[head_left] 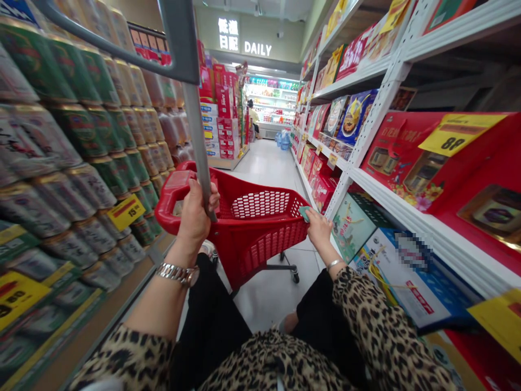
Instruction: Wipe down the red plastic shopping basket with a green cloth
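My left hand [194, 220] is wrapped around the grey metal pole [196, 130] of a red plastic shopping cart [260, 233], just above the cart's red handle [173, 195]. A silver link watch [177, 274] sits on that wrist. My right hand [320, 228] rests at the basket's front corner, pinching a small teal card or packet [304, 213] against the rim. The basket's inside looks bare where it shows, though my left hand hides part of it.
Stacked beverage cans [69, 157] with yellow price tags fill shelves on the left. White shelving [391, 130] with red gift boxes runs along the right. A person [253, 117] stands far down the tiled aisle [271, 168] near lit refrigerated shelves.
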The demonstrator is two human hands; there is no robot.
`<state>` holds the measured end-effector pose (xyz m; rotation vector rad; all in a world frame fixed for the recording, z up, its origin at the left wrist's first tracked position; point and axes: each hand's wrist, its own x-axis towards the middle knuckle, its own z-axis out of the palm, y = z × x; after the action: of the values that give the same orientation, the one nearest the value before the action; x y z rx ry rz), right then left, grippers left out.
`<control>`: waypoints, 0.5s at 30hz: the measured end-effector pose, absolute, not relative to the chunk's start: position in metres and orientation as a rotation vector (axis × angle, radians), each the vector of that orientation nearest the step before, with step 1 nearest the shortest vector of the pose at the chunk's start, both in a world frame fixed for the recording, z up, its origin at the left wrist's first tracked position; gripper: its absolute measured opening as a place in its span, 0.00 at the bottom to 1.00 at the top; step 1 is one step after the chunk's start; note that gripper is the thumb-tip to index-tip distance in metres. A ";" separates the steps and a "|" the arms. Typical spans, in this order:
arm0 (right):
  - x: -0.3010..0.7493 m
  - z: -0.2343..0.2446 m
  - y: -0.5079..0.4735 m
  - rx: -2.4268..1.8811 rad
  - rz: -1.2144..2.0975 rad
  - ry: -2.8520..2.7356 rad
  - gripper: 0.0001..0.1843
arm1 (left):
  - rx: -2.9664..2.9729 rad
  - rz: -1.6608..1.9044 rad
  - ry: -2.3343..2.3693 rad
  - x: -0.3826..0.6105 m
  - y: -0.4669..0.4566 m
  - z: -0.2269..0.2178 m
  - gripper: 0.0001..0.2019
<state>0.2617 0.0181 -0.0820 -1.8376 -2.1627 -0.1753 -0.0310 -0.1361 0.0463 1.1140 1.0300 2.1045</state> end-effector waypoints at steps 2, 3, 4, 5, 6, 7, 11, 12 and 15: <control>0.263 -0.077 0.025 -1.851 -0.172 -2.167 0.35 | 1.140 2.089 1.018 -0.032 -0.130 0.047 0.35; 0.263 -0.074 0.028 -1.856 -0.169 -2.172 0.35 | 1.143 2.080 1.009 -0.033 -0.126 0.047 0.35; 0.262 -0.072 0.030 -1.861 -0.167 -2.179 0.35 | 1.142 2.075 0.998 -0.035 -0.123 0.047 0.35; 0.262 -0.070 0.032 -1.866 -0.164 -2.185 0.34 | 1.139 2.074 0.987 -0.036 -0.119 0.047 0.35; 0.261 -0.068 0.033 -1.872 -0.160 -2.190 0.33 | 1.139 2.079 0.977 -0.038 -0.115 0.047 0.35; 0.260 -0.066 0.034 -1.879 -0.156 -2.193 0.32 | 1.144 2.086 0.967 -0.040 -0.111 0.046 0.34; 0.258 -0.060 0.035 -1.906 -0.143 -2.197 0.31 | 1.184 2.077 0.927 -0.048 -0.097 0.044 0.32; 0.258 -0.059 0.035 -1.912 -0.143 -2.199 0.31 | 1.188 2.070 0.921 -0.050 -0.094 0.044 0.32; 0.259 -0.056 0.034 -1.931 -0.153 -2.204 0.29 | 1.204 2.050 0.920 -0.055 -0.084 0.043 0.32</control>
<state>0.2594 0.0338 -0.0557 -1.9315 -2.2038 -0.1525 -0.0552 -0.0844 0.0429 1.2043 0.9199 2.0505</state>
